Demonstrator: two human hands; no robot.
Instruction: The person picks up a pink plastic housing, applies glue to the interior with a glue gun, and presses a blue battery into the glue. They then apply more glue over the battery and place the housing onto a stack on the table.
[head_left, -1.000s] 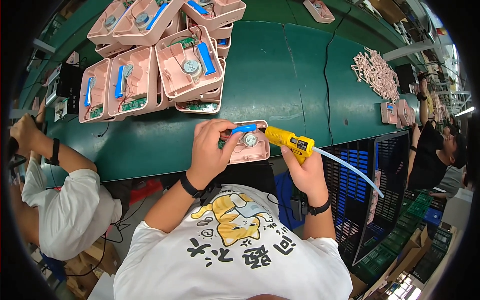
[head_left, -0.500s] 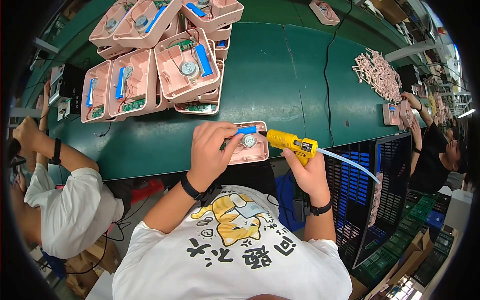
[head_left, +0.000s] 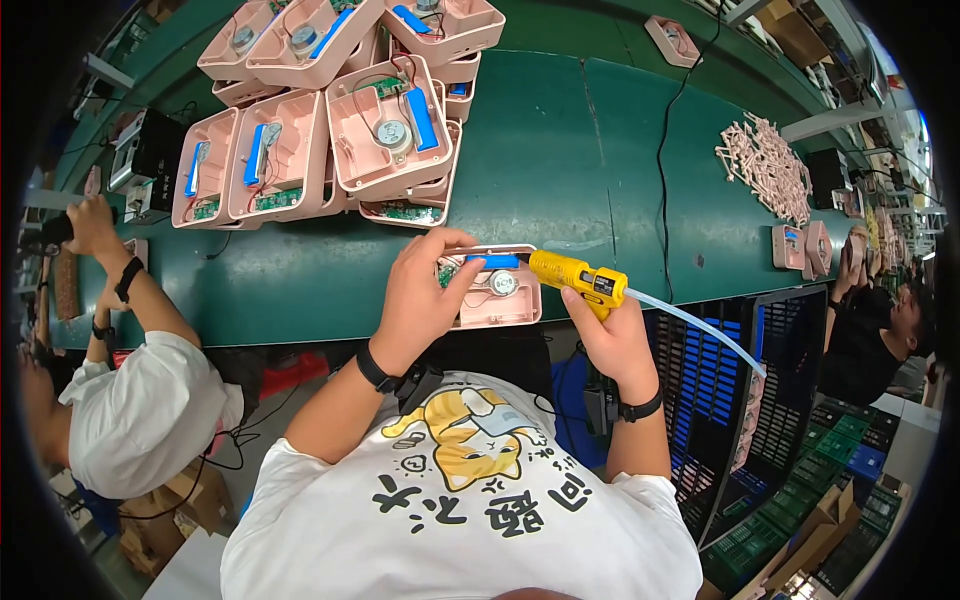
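Observation:
At the table's near edge lies a pink plastic housing (head_left: 518,313). Inside it are a blue cylindrical battery (head_left: 497,262) along the far wall, a round silver speaker-like part (head_left: 503,283) and a bit of green circuit board. My left hand (head_left: 412,300) is closed on the housing's left end, its thumb by the battery and its fingers over the far rim. In my right hand (head_left: 617,340) is a yellow hot glue gun (head_left: 572,274), its nozzle at the battery's right end. A long pale glue stick (head_left: 692,322) trails from its back.
Stacked pink housings (head_left: 345,180) with batteries and boards fill the table's far left. A black cable (head_left: 662,170) crosses the green table (head_left: 540,130). Small pink parts (head_left: 765,165) are heaped at right, beyond a black crate (head_left: 740,400). Co-workers sit on both sides.
The view has shifted slightly. My left thumb has drawn back leftward, baring more of the battery. The glue gun stays at the battery's right end. The left co-worker's arms have moved.

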